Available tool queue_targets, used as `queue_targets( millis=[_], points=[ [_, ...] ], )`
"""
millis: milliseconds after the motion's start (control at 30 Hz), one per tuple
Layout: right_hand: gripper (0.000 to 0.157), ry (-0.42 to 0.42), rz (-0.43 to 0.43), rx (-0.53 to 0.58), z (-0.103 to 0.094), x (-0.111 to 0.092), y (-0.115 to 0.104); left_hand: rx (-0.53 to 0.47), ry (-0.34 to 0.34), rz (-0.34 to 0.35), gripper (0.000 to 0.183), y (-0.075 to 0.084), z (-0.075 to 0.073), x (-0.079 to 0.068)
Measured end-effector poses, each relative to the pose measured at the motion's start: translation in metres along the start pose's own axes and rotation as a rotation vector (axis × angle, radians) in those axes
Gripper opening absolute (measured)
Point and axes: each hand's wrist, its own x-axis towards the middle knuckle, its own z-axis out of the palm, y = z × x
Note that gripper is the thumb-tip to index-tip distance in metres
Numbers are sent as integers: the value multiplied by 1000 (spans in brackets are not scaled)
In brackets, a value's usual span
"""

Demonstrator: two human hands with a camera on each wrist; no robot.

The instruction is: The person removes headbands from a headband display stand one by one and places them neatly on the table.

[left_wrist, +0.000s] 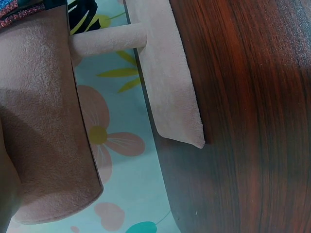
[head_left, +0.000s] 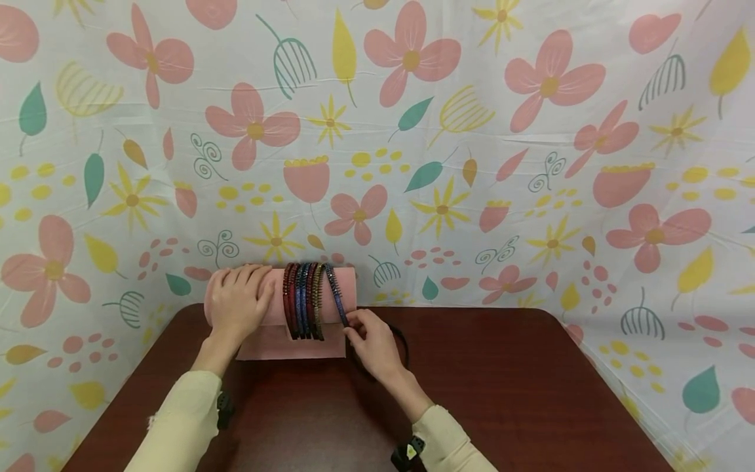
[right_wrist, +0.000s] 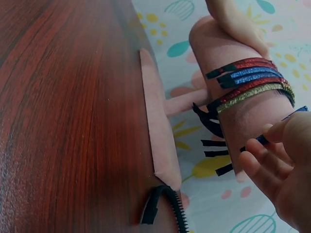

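Note:
A pink plush roll stand (head_left: pixel 276 311) lies across the table's far edge, its padded roll raised on a short post above a flat base (right_wrist: pixel 156 116). Several glittery headbands (head_left: pixel 303 301) in red, blue and gold circle the middle of the roll. My left hand (head_left: pixel 238 298) rests over the roll's left end, fingers draped on top. Near the right end, my right hand (head_left: pixel 373 344) pinches the lower end of a blue headband (head_left: pixel 336 295), which slants across the roll apart from the others. Only a sliver of the left hand shows in the left wrist view.
Beside the stand's base, partly behind the right hand, lies a black toothed headband (head_left: pixel 404 344) on the dark wooden table (head_left: pixel 501 380). A curtain printed with flowers (head_left: pixel 531 196) hangs directly behind the table.

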Motion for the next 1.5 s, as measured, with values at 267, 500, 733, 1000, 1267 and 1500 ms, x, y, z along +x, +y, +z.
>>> queue_targets(
  millis=[267, 500, 733, 1000, 1267, 1500],
  points=[
    [20, 30, -17, -61, -4, 0, 3, 3, 13, 5, 44, -1, 1, 0],
    [21, 57, -28, -82, -5, -1, 7, 1, 2, 1, 43, -2, 1, -1],
    [20, 69, -24, -105, -8, -1, 8, 4, 4, -2, 44, -2, 1, -1],
    [20, 83, -26, -91, -13, -1, 12, -1, 40, 14, 42, -4, 3, 0],
    [20, 105, -12, -106, -20, -5, 21, -2, 43, 18, 43, -3, 4, 1],
    [20, 117, 1, -74, -25, -8, 22, 0, 44, 15, 42, -2, 3, 0]
  ],
)
